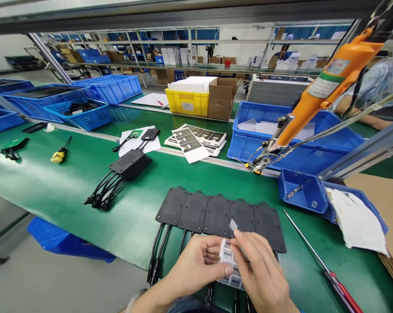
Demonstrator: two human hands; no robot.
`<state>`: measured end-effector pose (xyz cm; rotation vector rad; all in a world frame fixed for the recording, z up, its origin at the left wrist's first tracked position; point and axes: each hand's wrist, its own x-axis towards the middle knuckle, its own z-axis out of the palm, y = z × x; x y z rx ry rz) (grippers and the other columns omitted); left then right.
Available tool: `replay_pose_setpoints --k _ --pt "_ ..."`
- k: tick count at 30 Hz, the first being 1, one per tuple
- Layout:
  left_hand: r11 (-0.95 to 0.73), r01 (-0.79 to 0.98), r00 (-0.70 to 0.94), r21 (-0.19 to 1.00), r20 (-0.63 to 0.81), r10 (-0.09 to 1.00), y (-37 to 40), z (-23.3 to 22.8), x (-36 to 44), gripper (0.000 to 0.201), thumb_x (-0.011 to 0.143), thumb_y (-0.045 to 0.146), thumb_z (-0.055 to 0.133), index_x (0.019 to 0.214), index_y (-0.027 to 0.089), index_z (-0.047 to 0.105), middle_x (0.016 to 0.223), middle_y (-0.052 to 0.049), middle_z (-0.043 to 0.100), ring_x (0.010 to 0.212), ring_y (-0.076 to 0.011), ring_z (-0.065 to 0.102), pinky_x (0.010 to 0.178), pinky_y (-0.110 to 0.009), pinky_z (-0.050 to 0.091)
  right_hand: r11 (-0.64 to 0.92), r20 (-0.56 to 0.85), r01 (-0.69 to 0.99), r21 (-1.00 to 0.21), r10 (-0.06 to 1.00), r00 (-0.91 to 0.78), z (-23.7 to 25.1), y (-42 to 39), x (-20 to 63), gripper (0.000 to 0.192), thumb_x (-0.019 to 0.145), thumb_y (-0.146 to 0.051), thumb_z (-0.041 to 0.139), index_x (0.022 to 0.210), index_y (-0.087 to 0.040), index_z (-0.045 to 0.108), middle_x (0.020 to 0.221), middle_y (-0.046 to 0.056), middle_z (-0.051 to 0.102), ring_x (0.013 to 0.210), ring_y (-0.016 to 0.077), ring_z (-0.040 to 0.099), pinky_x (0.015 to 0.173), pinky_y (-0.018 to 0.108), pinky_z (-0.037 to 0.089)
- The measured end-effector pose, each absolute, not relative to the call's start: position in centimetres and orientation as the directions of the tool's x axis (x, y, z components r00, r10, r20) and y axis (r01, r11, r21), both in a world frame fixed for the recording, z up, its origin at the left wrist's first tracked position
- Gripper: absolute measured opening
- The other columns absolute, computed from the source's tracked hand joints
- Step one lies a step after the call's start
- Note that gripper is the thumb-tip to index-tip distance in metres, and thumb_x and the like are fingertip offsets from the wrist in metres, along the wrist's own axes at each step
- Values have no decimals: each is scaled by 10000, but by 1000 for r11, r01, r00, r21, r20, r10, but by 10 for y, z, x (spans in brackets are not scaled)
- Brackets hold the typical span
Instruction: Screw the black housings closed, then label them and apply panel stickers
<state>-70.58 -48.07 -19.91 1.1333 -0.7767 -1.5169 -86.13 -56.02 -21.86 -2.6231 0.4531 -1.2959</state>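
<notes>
Both hands low in the view, close together over the near edge of the green worktop (62, 187).

Left hand (196, 263): forearm in from the bottom edge, slanting up to the right, pale band (131, 301) at the wrist. Thumb laid across the face of a label sheet (228, 255), other fingers bent behind it; fingers clamped on the sheet. Sheet is white with grey printed cells, number apparently "8000", face tilted up toward the wearer.

Right hand (264, 274): in from lower right, back of hand uppermost, knuckles bent, fingers angled up and left against the sheet's right side. Small pale label (233, 224) stands clear of the sheet at the foremost fingertip; pinched or merely stuck there, cannot tell.

Just beyond the hands, a row of five black ribbed enclosures (216, 215) side by side, black cables (157, 256) running toward the wearer, some hidden behind hands and sheet. Red-handled screwdriver (338, 284) lies right of the right hand, not touching.
</notes>
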Motion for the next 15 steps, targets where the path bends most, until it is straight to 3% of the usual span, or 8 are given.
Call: replay_pose_setpoints --k 2,4,6,8,10,12,15 --pt "-252 343 -4 905 -267 -964 -482 -201 -708 359 718 205 766 1065 124 726 854 -58 754 665 -109 655 639 -180 477 -947 756 -177 -267 -320 571 -221 -559 -861 716 807 41 590 1470 -146 394 1112 128 689 1003 225 657 818 405 589" --pt "-214 261 47 941 -233 -971 -486 -202 -706 323 767 214 730 1078 130 722 880 -61 762 730 -144 694 657 -197 509 -922 759 -169 -347 -382 526 -215 -557 -860 705 798 26 617 1443 -190 430 1033 95 701 920 205 673 783 373 598" --pt "-119 68 171 991 -129 -977 -493 -201 -698 310 825 220 673 1125 150 707 931 -54 767 821 -181 719 715 -235 553 -824 707 -152 -546 -550 444 -204 -558 -860 654 817 -29 632 1409 -237 446 920 49 684 818 172 682 753 328 607" --pt "-4 -244 324 970 77 -943 -505 -199 -682 310 869 223 631 1170 179 686 998 -43 764 880 -190 723 792 -268 574 -646 570 -113 -755 -732 374 -193 -566 -862 581 851 -110 624 1383 -247 435 890 35 651 774 149 685 754 294 611" --pt "90 -567 361 819 346 -866 -518 -196 -663 311 901 233 612 1207 201 660 1105 -47 741 971 -194 711 904 -297 558 -462 405 -82 -883 -838 365 -187 -582 -866 511 870 -199 619 1344 -238 432 927 45 623 773 135 682 731 260 606" --pt "145 -786 267 601 541 -798 -529 -195 -649 375 929 245 591 1300 195 586 1306 -89 644 1210 -242 607 1071 -394 466 -320 249 -99 -942 -866 434 -192 -601 -872 463 866 -278 624 1287 -237 437 947 44 595 762 124 665 687 238 595" --pt "119 -929 106 352 556 -824 -530 -199 -649 461 950 217 544 1402 167 467 1487 -157 459 1414 -316 378 1151 -566 326 -176 50 -183 -967 -838 544 -212 -621 -879 439 837 -355 629 1208 -232 429 922 22 546 704 115 632 622 244 579"
